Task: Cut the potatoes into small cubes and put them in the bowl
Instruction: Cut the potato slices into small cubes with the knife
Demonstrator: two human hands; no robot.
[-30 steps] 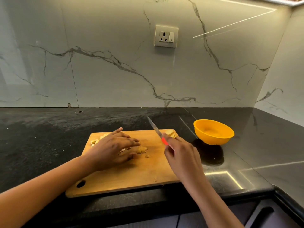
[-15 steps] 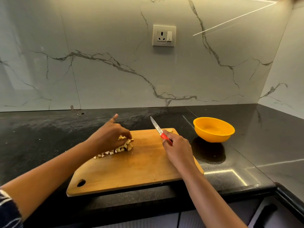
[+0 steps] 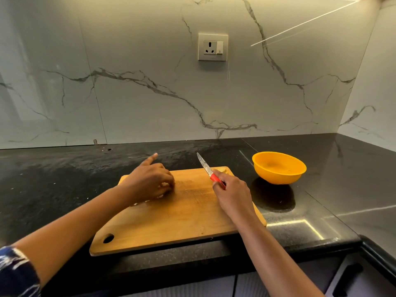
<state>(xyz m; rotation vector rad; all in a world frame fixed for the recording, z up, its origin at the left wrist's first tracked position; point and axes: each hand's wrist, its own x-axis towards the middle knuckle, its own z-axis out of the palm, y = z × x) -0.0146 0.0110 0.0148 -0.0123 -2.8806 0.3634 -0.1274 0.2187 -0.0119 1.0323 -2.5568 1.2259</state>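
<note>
On the left half of the cutting board (image 3: 182, 215), the left hand (image 3: 150, 183) curls its fingers over a small heap of potato cubes (image 3: 165, 185), with the forefinger stuck out straight toward the far edge. A few more cubes show beside the wrist, near the board's left edge. The right hand (image 3: 233, 194) is wrapped round the red handle of a knife (image 3: 209, 171). The blade is lifted clear of the wood and points away over the far right corner, where an uncut potato piece (image 3: 221, 169) lies half hidden behind the knuckles.

Such cubes are probably light, firm and damp, so they are likely to slip and scatter. They are best taken in a cupped palm from the sides and underneath, not pinched one by one. What shows of them is pale, small and uneven.

An orange bowl (image 3: 278, 176) stands on the black counter (image 3: 64, 179) off the board's right edge, and no cubes are visible inside it.
</note>
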